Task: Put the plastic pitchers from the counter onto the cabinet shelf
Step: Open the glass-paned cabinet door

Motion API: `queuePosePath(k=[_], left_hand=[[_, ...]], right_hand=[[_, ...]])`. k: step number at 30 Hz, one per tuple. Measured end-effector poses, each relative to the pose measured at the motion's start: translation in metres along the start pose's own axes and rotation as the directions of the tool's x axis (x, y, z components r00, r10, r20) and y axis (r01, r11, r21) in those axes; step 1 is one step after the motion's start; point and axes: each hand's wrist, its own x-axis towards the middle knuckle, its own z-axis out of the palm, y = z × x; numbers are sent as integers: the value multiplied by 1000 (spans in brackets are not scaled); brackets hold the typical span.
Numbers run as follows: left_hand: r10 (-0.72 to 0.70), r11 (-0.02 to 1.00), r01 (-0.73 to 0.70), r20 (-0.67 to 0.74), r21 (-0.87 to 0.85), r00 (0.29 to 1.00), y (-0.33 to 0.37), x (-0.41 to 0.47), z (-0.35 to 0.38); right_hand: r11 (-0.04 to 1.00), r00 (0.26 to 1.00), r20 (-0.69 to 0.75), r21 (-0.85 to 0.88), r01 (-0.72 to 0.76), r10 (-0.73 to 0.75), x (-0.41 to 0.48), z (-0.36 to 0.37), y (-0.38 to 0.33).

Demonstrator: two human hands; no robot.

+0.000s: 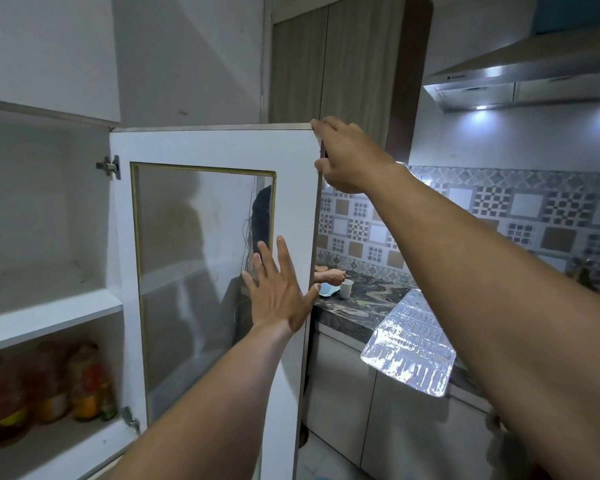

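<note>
So the biggest thing in view is the cabinet (49,209), white laminate inside, flat boxy shelves. The upper shelf (45,306) is bare as far as can be seen; bottles (49,386) with orange and red labels are parked on the one below. Its door (215,237) is swung wide open: white frame, big glass pane with a thin gold trim, shiny enough that reflections are thrown back.

Next, the counter (361,306), dark marbled stone, glossy, with patterned tiles behind it. A small white cup (346,288) and something pale blue are sitting on it, and another person's hand is partly seen there.

The pitchers can't be spotted anywhere, honestly, neither on the visible bit of counter nor on a shelf. Being plastic, they'd probably be light and stiff, maybe a bit slick, so a handle would be the place to take hold, body supported if one's full. Just a guess though.

Right hand (347,157): grip closed on the door's top outer corner, fingers hooked over the edge. Left hand (278,289): grip open, palm pressed flat against the door's frame, nothing held.
</note>
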Motion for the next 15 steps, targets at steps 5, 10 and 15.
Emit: queuePosePath(k=[5, 10, 15], left_hand=[[3, 1000, -3, 10, 30, 1000, 3, 8, 6], [20, 998, -20, 7, 54, 1000, 0, 18, 8], [21, 999, -21, -2, 47, 1000, 5, 23, 8]], right_hand=[[999, 1000, -11, 29, -25, 25, 8, 11, 9], [997, 999, -23, 59, -48, 49, 11, 18, 16], [995, 998, -26, 83, -54, 57, 14, 19, 17]])
